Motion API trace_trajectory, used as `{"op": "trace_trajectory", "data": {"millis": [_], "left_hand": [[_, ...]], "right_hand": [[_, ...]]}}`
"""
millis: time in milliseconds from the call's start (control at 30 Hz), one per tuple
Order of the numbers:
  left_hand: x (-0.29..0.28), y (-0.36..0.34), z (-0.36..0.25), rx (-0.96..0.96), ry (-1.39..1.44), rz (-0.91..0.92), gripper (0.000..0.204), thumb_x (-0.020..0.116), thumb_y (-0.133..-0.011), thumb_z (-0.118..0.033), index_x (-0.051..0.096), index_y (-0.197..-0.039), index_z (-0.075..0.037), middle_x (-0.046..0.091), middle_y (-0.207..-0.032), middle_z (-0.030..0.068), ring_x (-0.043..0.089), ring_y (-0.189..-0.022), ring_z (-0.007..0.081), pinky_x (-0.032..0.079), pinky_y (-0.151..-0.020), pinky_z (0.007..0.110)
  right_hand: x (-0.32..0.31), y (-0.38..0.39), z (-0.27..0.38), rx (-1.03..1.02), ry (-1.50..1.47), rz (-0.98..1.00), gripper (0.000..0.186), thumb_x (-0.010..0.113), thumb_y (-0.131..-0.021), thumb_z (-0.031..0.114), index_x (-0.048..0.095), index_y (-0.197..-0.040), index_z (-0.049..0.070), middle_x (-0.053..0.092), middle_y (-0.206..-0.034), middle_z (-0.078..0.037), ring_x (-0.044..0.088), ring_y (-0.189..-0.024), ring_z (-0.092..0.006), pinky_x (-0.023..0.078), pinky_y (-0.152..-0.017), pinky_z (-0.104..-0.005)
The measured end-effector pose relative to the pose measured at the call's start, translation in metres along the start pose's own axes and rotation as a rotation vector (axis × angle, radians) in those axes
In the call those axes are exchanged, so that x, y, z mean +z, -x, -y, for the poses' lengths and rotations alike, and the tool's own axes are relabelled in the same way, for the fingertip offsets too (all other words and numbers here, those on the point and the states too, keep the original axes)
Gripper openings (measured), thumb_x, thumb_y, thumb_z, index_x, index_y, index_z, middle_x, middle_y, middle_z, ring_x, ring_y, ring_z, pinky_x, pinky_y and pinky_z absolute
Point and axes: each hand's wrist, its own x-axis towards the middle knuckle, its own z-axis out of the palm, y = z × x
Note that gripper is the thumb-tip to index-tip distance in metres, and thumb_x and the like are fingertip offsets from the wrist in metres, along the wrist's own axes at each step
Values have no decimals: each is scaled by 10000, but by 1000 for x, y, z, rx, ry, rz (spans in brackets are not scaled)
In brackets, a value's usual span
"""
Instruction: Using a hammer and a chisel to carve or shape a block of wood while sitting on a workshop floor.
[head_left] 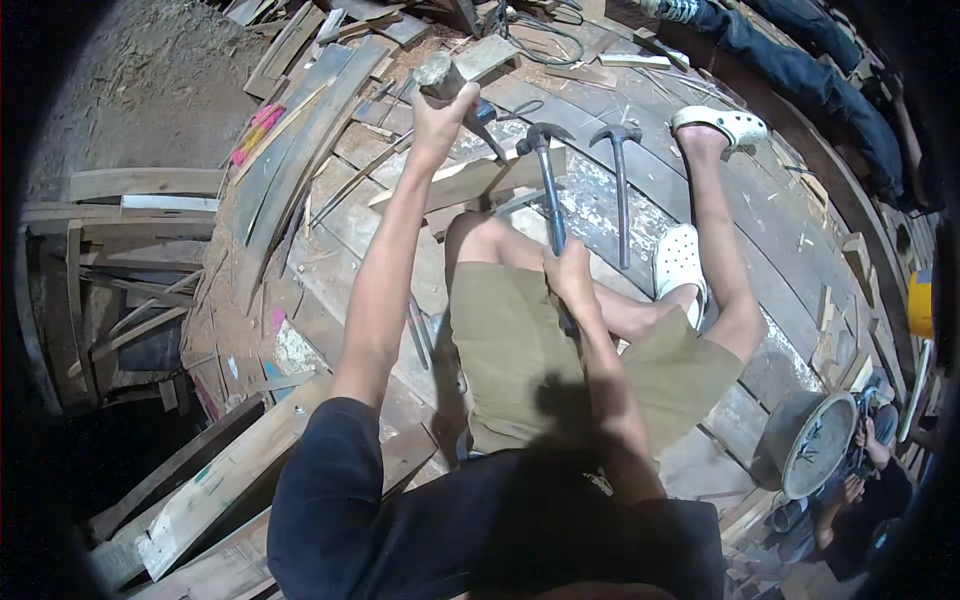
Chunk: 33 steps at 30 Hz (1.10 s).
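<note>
I have the left hand [435, 118] clamped around a wood piece [437, 73], the right hand [570, 276] with fingers closed on a hammer [552, 192]; a second hammer [621, 192] lies beside.

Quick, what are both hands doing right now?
Left hand: closed around what looks like a wooden piece.
Right hand: closed, holding a claw hammer.

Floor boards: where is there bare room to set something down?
Mostly bare boards lie between the loose hammer and far clog, and right of the right leg, short of the splinters. Crowded: around the left hand, with loose wood.
</note>
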Motion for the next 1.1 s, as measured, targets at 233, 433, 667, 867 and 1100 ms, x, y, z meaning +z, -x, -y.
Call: {"op": "trace_trajectory", "data": {"millis": [233,433,667,867,1100], "left_hand": [[9,26,8,64,65,-27,124,686,-840,-69,579,-811,-14,614,-702,25,596,-637,98,487,-611,245],[13,25,10,87,-20,-23,152,695,-840,-87,570,-874,-8,622,-763,31,599,-656,107,495,-611,256],[38,28,0,224,-74,32,179,726,-784,-88,566,-833,-26,572,-685,-8,550,-614,90,454,-580,273],[18,25,-1,326,20,46,99,667,-834,-48,574,-824,-15,588,-682,-1,559,-613,87,450,-559,251],[26,25,9,245,4,57,140,706,-791,-76,573,-778,-36,570,-692,-14,537,-619,72,426,-547,255]], "right_hand": [[-5,9,0,-71,-52,-15,226,618,-796,130,571,-857,-83,562,-713,-318,636,-773,-441,472,-637,-455],[-10,6,-6,27,-9,5,273,647,-793,151,587,-759,-113,572,-657,-304,658,-692,-398,485,-601,-442],[-7,6,-16,-7,58,24,285,655,-787,139,575,-774,-135,581,-618,-292,676,-644,-365,489,-536,-442],[-1,-8,-25,-241,12,-109,246,603,-782,125,574,-803,-119,571,-669,-291,620,-632,-363,468,-546,-433],[-4,-4,-23,-88,42,-56,303,632,-775,169,575,-717,-123,576,-614,-275,679,-677,-326,477,-552,-434]]}}
